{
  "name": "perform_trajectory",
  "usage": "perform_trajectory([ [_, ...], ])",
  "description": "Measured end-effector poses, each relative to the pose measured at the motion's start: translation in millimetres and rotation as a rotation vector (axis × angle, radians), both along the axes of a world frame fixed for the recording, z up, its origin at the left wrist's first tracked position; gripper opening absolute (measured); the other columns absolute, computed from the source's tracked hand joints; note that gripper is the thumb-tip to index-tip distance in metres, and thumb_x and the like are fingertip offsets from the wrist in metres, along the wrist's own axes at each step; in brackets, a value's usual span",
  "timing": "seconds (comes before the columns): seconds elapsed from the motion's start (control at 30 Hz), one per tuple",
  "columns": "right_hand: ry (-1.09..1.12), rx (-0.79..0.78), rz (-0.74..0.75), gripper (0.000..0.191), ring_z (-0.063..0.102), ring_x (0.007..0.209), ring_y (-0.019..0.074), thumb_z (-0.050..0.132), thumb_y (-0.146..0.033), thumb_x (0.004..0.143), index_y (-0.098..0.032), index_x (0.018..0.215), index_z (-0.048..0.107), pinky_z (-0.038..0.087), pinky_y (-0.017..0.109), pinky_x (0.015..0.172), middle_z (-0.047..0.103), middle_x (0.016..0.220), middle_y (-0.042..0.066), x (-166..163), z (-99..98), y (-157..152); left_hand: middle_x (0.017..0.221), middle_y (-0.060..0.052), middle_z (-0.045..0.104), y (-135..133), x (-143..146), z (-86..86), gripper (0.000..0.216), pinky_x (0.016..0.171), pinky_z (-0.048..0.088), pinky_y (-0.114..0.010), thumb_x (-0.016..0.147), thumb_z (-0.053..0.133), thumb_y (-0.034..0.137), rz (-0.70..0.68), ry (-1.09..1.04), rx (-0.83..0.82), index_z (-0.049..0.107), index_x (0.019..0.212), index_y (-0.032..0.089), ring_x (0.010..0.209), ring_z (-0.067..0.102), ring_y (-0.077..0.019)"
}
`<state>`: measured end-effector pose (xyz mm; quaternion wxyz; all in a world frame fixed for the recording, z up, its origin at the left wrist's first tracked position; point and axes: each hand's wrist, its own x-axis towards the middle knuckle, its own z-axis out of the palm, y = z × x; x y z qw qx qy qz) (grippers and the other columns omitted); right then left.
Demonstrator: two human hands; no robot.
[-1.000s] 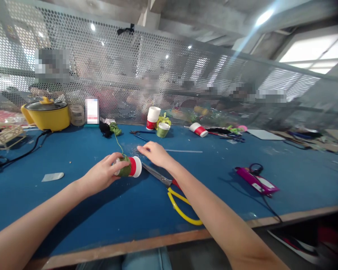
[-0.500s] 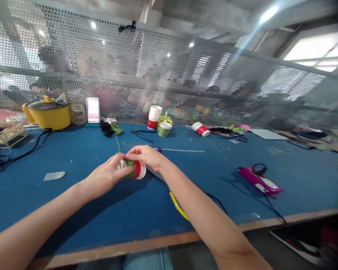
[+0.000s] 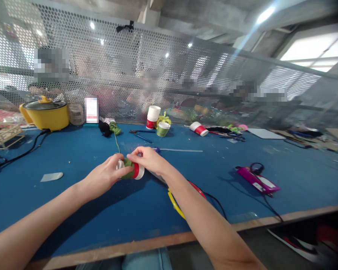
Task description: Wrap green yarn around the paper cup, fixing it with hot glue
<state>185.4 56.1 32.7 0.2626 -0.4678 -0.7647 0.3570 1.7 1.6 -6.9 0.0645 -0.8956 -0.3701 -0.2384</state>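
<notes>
The work surface was a blue table (image 3: 242,176) with a bare wooden front edge, bounded at the rear by a perforated metal screen (image 3: 157,75) under a concrete ceiling with spot lamps. A bright window lay at the upper right. The left hand (image 3: 103,178) was closed around a paper cup (image 3: 132,170) lying on its side above the table centre. The cup was white with a red band and partly wound in green yarn (image 3: 116,138). The right hand (image 3: 146,159) pinched the cup from above. The yarn ran back to a ball near the screen. Yellow-handled scissors (image 3: 176,200) lay just beside the right forearm. A yellow pot (image 3: 46,114) stood at the rear left, and a magenta tool (image 3: 256,180) lay to the right.
</notes>
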Motion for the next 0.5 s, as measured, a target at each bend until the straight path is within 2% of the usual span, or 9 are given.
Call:
perform_trajectory([
  [0.17,0.017,0.037,0.030,0.015,0.051,0.066,0.0122,0.062,-0.029,0.069,-0.015,0.066,0.057,0.039,0.025,0.064,0.060,0.071,0.002,-9.4,-1.6,-3.3,0.114,-0.010,0.037,-1.9,0.8,2.5,0.041,0.075,0.049,-0.035,0.079,0.038,0.005,0.001,0.024,-0.001,0.045,0.113,0.027,0.097,0.049,-0.0230],
  [0.33,0.144,0.142,0.001,0.018,0.053,0.069,0.0132,0.056,-0.032,0.073,-0.015,0.068,0.054,0.041,0.028,0.068,0.059,0.072,0.002,-8.1,-2.9,-2.5,0.112,-0.010,0.038,1.1,-2.3,1.5,0.044,0.077,0.050,-0.037,0.078,0.044,0.006,-0.033,-0.070,-0.038,0.040,0.118,0.025,0.097,0.050,-0.0228],
  [0.5,0.350,0.040,0.005,0.017,0.052,0.060,0.0103,0.058,-0.030,0.072,-0.017,0.069,0.048,0.043,0.026,0.061,0.057,0.065,-0.001,-5.5,-0.5,-3.5,0.112,-0.009,0.039,2.7,-2.5,3.5,0.051,0.084,0.049,-0.041,0.076,0.056,0.016,-0.060,-0.290,-0.219,0.033,0.122,0.023,0.102,0.049,-0.0235],
])
